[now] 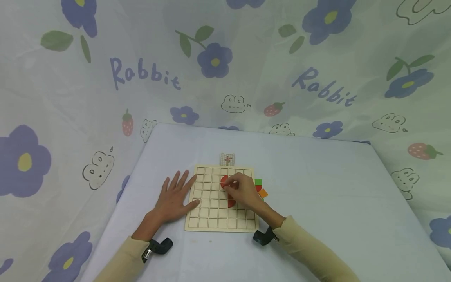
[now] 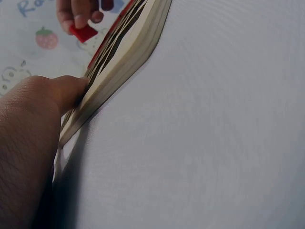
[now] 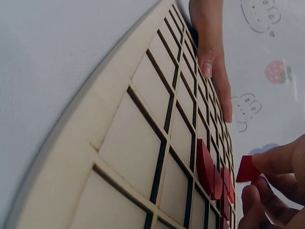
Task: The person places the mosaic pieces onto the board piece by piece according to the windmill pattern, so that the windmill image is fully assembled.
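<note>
A wooden grid board lies on the white-covered table. Its left edge is under my left hand, whose fingers are straight and spread, with the thumb over the frame. My right hand is over the board's right half and pinches a small red block between thumb and fingertips. In the right wrist view that block is held just above the grid. Several red pieces sit in cells near it, one with a curved edge. The right hand hides part of the grid in the head view.
A small card with a red pinwheel pattern on a grid lies behind the board. Beside the board's right edge are a green block, a red piece and an orange block. A printed curtain surrounds the table.
</note>
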### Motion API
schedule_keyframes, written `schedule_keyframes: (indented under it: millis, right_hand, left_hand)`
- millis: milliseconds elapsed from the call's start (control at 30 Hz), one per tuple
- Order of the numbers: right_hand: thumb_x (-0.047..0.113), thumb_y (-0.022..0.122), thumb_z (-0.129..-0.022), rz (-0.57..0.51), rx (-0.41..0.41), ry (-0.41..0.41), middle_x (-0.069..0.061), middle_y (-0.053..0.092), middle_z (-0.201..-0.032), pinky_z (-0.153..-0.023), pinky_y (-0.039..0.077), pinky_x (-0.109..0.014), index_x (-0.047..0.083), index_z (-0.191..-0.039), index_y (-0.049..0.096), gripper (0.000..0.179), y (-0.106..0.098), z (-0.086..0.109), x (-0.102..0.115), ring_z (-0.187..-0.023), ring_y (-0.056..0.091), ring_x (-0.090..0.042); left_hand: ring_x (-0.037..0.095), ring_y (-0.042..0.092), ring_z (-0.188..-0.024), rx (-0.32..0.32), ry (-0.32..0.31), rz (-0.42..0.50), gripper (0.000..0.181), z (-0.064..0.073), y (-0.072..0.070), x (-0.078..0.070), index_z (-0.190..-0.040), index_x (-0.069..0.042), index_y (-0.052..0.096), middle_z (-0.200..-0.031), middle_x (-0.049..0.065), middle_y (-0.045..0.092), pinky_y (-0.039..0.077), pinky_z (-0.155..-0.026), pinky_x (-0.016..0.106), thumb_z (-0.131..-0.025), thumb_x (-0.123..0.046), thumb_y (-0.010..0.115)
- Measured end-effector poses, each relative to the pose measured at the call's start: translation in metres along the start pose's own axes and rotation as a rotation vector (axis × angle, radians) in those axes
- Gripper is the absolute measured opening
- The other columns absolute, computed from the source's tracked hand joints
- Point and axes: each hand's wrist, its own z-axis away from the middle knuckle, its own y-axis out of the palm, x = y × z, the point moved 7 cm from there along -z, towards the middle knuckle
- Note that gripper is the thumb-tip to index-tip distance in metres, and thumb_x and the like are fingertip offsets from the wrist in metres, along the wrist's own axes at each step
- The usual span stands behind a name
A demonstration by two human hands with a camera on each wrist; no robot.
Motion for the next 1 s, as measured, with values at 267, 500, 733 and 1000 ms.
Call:
schedule_keyframes:
  millis: [267,500,733,1000]
  right_hand:
    - [0.009,0.076,-0.084,0.046,-0.002,0.058,0.008,0.065,-0.071,-0.045,0.042,-0.023,0.008,-0.091,0.074,0.007,0.001,-0.002,-0.003,-0.06,0.055,-0.009]
    - [0.016,0.077,-0.085,0.152,0.015,0.058,0.007,0.065,-0.076,-0.042,0.037,-0.021,0.01,-0.093,0.077,0.01,0.006,0.0,-0.007,-0.057,0.052,-0.007]
    - [0.026,0.079,-0.085,0.273,0.066,-0.079,0.005,0.064,-0.085,-0.052,0.044,-0.023,0.014,-0.097,0.08,0.017,0.013,0.003,0.001,-0.074,0.053,-0.009]
    - [0.028,0.077,-0.087,0.467,0.061,-0.166,0.011,0.063,-0.077,-0.052,0.038,-0.021,0.023,-0.088,0.08,0.006,0.018,0.0,0.007,-0.068,0.044,-0.008]
  left_hand:
    - [0.039,0.007,-0.147,-0.003,0.0,0.006,0.088,0.0,-0.001,0.0,-0.157,-0.015,0.028,-0.162,0.016,0.017,0.004,-0.113,0.062,-0.089,-0.068,0.05]
    - [0.039,0.006,-0.148,-0.002,-0.006,0.008,0.088,0.001,0.002,0.0,-0.157,-0.015,0.028,-0.162,0.015,0.016,0.003,-0.113,0.062,-0.089,-0.066,0.051]
    - [0.039,0.007,-0.147,-0.014,-0.005,0.009,0.087,0.002,0.002,0.0,-0.157,-0.016,0.028,-0.162,0.015,0.017,0.003,-0.113,0.062,-0.09,-0.066,0.051]
    - [0.039,0.005,-0.148,-0.001,-0.008,0.003,0.089,0.0,0.001,0.0,-0.157,-0.016,0.026,-0.162,0.015,0.015,0.003,-0.113,0.062,-0.09,-0.069,0.049]
